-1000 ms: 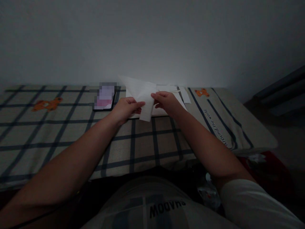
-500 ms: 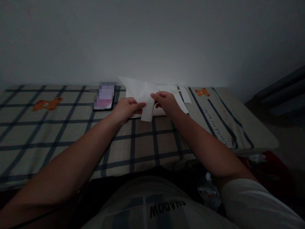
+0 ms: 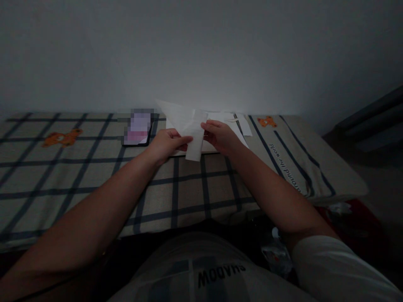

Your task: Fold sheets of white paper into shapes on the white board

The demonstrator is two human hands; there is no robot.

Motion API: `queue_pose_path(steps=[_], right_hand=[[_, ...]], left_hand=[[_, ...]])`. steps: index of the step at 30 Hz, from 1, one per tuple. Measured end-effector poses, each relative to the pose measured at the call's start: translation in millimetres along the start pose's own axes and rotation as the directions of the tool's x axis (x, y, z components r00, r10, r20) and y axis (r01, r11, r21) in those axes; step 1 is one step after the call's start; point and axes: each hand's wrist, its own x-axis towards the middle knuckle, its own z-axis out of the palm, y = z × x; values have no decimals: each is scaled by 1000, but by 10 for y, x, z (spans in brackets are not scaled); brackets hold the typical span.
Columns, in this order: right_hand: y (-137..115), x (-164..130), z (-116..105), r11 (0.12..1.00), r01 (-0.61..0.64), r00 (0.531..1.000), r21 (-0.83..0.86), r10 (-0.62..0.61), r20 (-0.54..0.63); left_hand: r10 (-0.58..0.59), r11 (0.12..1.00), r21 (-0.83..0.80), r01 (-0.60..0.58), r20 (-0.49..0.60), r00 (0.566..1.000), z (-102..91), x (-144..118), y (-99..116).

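Paper strip (image 3: 195,135) is hanging limp and light, likely tearable; both hands, left (image 3: 166,144) and right (image 3: 220,135), are pinching its side edges.

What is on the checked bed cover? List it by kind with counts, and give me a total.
Phone: 1, screen lit, lying flat
Folded white paper held up in both hands: 1
White paper sheets lying flat behind the hands: at least 2; their edges overlap, so the exact number is unclear
Orange bear prints on the cover: 2
Total: at least 6
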Motion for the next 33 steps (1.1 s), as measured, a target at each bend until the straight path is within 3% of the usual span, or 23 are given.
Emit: queue_pose_path(steps=[13,18,22,33], right_hand=[[7,33,-12,997,75,985,2,-74,-154],[21,41,-17,996,89,978,9,-86,-191],[34,44,-5,996,94,976,6,-91,-200],[29,64,-67,998,68,981,-17,-70,-179]], left_hand=[[2,1000,2,-2,6,1000,22,-26,40],[110,993,-20,-113,-101,989,8,-2,6],[98,994,-22,-103,-164,982,-14,57,-35],[52,991,-123,-61,-74,996,-2,70,-79]])
